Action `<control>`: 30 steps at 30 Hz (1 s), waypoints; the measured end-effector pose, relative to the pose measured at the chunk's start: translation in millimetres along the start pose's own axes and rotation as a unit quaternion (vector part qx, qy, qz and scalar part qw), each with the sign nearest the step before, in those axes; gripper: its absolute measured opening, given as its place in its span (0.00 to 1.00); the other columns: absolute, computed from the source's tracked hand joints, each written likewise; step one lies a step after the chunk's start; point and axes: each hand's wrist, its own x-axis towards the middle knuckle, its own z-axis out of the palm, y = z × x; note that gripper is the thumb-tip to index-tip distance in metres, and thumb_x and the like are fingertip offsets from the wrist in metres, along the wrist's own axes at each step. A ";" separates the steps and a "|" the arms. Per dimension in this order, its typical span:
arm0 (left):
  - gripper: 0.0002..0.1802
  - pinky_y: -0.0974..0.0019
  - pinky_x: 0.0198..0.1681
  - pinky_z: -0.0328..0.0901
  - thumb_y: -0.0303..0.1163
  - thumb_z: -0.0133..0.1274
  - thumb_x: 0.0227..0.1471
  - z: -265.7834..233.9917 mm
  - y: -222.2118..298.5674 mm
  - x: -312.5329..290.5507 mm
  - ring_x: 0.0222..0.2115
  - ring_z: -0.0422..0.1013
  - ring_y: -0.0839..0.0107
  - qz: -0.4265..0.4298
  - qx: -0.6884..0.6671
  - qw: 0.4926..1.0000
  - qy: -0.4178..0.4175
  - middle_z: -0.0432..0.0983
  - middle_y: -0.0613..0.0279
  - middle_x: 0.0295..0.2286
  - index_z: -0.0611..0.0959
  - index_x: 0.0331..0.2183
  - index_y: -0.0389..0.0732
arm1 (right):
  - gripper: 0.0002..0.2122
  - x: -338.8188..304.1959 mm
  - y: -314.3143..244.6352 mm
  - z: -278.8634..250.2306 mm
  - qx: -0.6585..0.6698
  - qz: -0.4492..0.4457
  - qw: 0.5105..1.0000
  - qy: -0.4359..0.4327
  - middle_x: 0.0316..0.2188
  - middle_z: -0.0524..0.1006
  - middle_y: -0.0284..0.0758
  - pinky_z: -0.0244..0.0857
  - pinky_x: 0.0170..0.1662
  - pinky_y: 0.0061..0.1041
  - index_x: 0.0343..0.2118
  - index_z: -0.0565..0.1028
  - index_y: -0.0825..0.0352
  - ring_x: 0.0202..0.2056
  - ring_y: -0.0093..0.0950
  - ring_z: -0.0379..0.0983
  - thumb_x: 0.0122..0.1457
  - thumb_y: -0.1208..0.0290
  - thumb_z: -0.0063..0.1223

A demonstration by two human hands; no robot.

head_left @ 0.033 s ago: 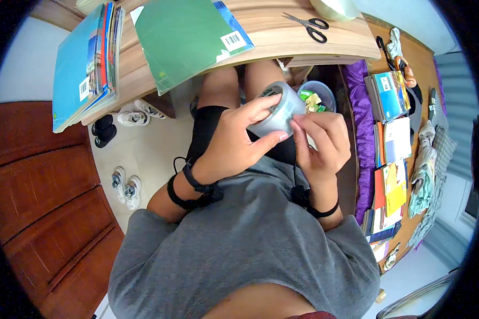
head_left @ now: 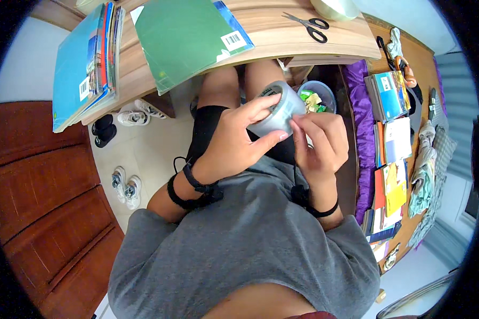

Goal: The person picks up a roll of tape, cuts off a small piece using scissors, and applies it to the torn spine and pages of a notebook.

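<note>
Above my lap, a wide roll of clear packing tape (head_left: pixel 281 116) is gripped by my left hand (head_left: pixel 233 132). Fingers of that hand reach into the core, and the thumb presses along the lower side. My right hand (head_left: pixel 323 139) is pinched at the roll's right edge, thumb and fingertips touching the tape. Whether a loose tape end sits in that pinch is too small to tell. Dark bands circle both wrists. On the desk (head_left: pixel 271 45) beyond lie black-handled scissors (head_left: pixel 310 25) and a green book (head_left: pixel 189 45).
A stack of books (head_left: pixel 82 69) stands on the desk's left. Below the desk's right part is a bin (head_left: pixel 327 95) with wrappers in it. More books (head_left: pixel 391 149) line the bed edge beside purple cloth (head_left: pixel 359 133). Shoes (head_left: pixel 126 187) rest on the floor, left.
My right hand has shifted very slightly to the left against the roll. Everything else looks the same.
</note>
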 end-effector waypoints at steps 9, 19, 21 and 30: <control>0.33 0.69 0.47 0.72 0.23 0.68 0.53 0.9 -7.3 -2.3 0.41 0.78 0.76 -0.017 0.009 1.000 -0.006 0.85 0.52 0.40 0.75 0.59 0.31 | 0.09 -9.5 3.3 9.5 -0.003 0.049 0.998 -0.035 0.32 0.77 0.40 0.69 0.34 0.34 0.35 0.76 0.69 0.32 0.39 0.75 0.53 0.81 0.65; 0.31 0.65 0.51 0.73 0.22 0.68 0.53 -8.4 -1.6 0.5 0.45 0.80 0.70 -0.101 0.037 0.993 -0.057 0.85 0.47 0.43 0.76 0.57 0.29 | 0.04 -6.7 8.9 -5.0 0.159 0.245 0.938 -0.187 0.31 0.77 0.42 0.69 0.39 0.31 0.38 0.74 0.72 0.32 0.36 0.75 0.63 0.80 0.58; 0.31 0.65 0.51 0.73 0.22 0.67 0.53 -11.3 1.1 1.8 0.45 0.80 0.70 -0.112 0.057 0.990 -0.063 0.84 0.47 0.44 0.76 0.57 0.28 | 0.05 -5.1 8.5 -8.1 0.247 0.324 0.896 -0.177 0.31 0.77 0.40 0.70 0.39 0.29 0.39 0.74 0.72 0.32 0.32 0.75 0.64 0.79 0.58; 0.30 0.67 0.49 0.73 0.21 0.65 0.56 -10.1 -6.0 -0.7 0.45 0.79 0.71 -0.132 -0.099 0.984 -0.072 0.83 0.52 0.45 0.74 0.58 0.25 | 0.12 -4.7 4.8 -8.8 0.086 0.229 0.939 -0.240 0.28 0.72 0.42 0.67 0.32 0.34 0.37 0.73 0.69 0.27 0.40 0.72 0.59 0.70 0.66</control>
